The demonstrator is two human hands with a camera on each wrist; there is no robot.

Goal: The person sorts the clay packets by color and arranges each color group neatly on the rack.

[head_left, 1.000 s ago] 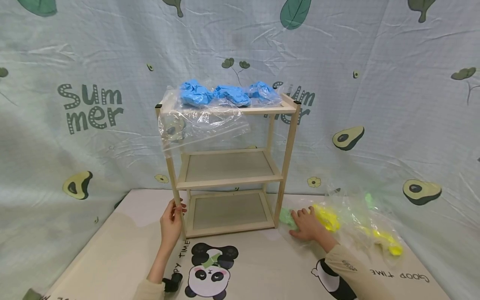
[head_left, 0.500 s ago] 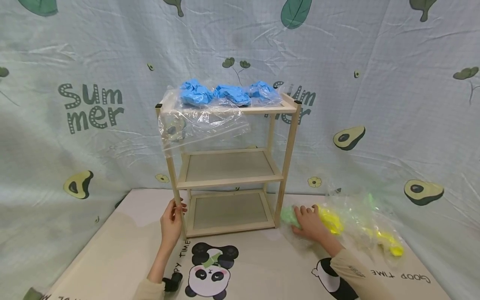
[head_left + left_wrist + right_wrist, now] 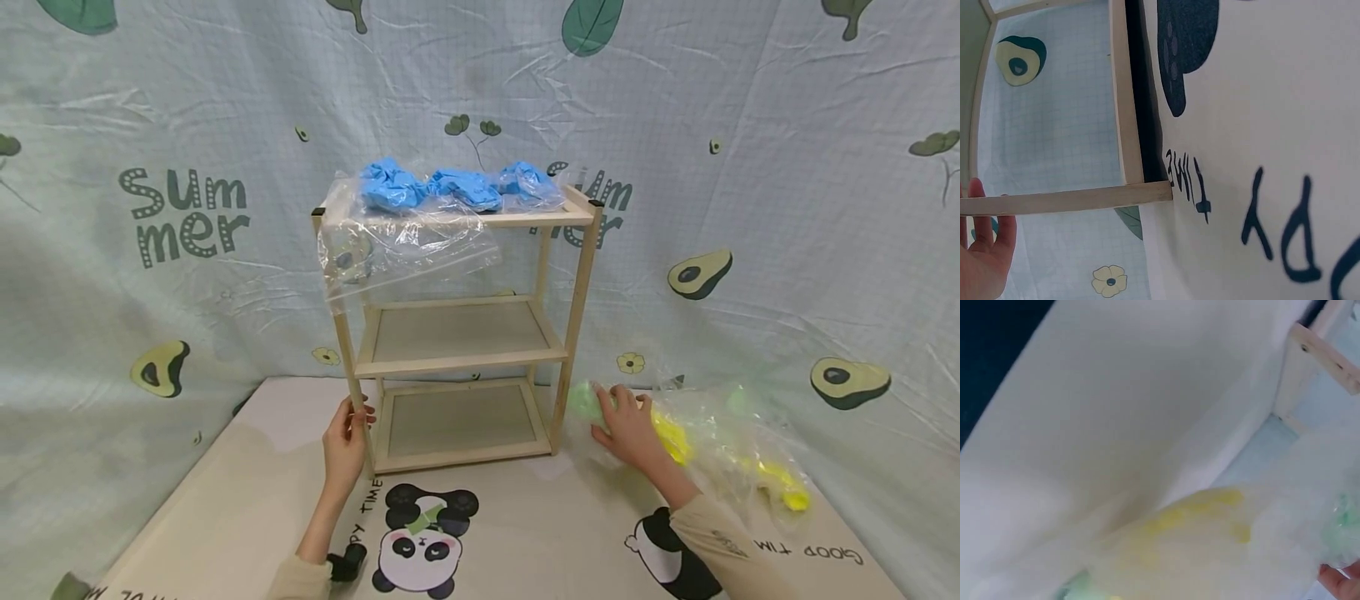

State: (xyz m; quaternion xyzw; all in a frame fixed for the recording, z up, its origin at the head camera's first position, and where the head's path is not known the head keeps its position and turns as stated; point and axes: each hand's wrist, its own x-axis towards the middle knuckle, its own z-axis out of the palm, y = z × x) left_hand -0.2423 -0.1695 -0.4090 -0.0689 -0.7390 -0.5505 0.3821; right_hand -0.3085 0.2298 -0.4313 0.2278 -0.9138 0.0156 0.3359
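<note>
A wooden three-tier shelf rack (image 3: pixel 461 364) stands on the table, seen in the head view. My left hand (image 3: pixel 346 446) grips its front left leg low down, fingers around the post; the left wrist view shows the same post (image 3: pixel 1066 204) between thumb and fingers. To the right of the rack, my right hand (image 3: pixel 628 427) pinches a clear plastic bag with pale green contents (image 3: pixel 587 402). In the right wrist view the fingertips (image 3: pixel 1335 581) touch this bag near its green part, and yellow patches (image 3: pixel 1197 512) show through the blurred film.
Clear bags with crumpled blue contents (image 3: pixel 463 190) lie on the top shelf, one hanging over its front left edge. More clear bags with yellow contents (image 3: pixel 783 486) lie at the table's right. A printed curtain (image 3: pixel 787 208) hangs behind.
My right hand has risen and shifted slightly right and away, and the green-filled bag has come up with it. The left hand keeps its hold on the rack's leg.
</note>
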